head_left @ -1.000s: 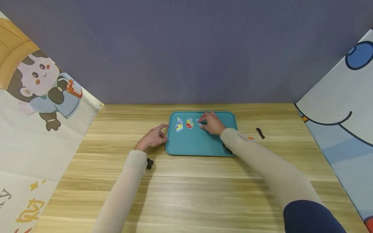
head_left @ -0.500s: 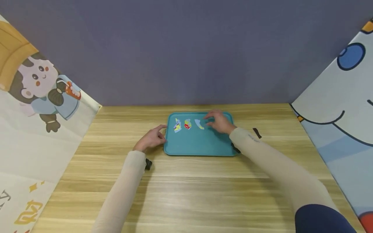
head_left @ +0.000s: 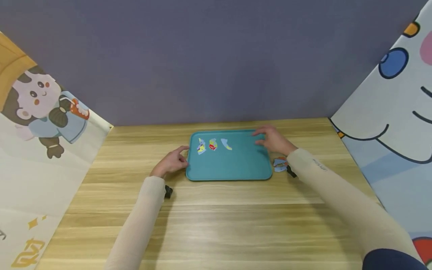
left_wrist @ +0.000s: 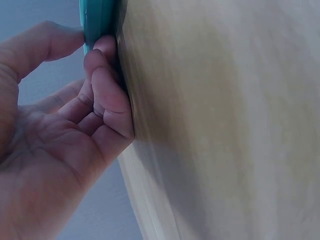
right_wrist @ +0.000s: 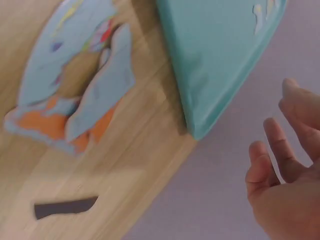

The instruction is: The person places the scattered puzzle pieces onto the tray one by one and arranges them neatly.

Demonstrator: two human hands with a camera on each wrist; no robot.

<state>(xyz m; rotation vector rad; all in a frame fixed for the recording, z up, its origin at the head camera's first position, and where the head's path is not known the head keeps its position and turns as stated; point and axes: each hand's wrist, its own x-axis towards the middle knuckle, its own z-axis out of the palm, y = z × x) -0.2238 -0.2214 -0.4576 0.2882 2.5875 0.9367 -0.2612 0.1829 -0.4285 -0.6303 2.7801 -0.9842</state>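
My left hand (head_left: 170, 163) is at the left rim of a teal tray (head_left: 229, 169). In the left wrist view its thumb and curled fingertips pinch the tray's edge. Three small colourful pieces, like irregular puzzle pieces, lie in a row near the tray's far left: a purple-and-yellow piece (head_left: 201, 146), a red-and-green piece (head_left: 213, 144) and a slim light-blue piece (head_left: 226, 144). Over the tray's right rim hovers my right hand (head_left: 275, 141), fingers spread and holding nothing.
Beside the tray's right edge lies a small heap of blue-and-orange pieces (right_wrist: 102, 90), partly overlapping. A thin dark strip (right_wrist: 66, 207) lies apart from them on the wooden table (head_left: 216, 225). A grey-purple wall (head_left: 216, 63) stands behind.
My right hand has let go of the slim light-blue piece and moved right to the tray's right rim. That piece stays on the tray. My left hand keeps its place at the rim.
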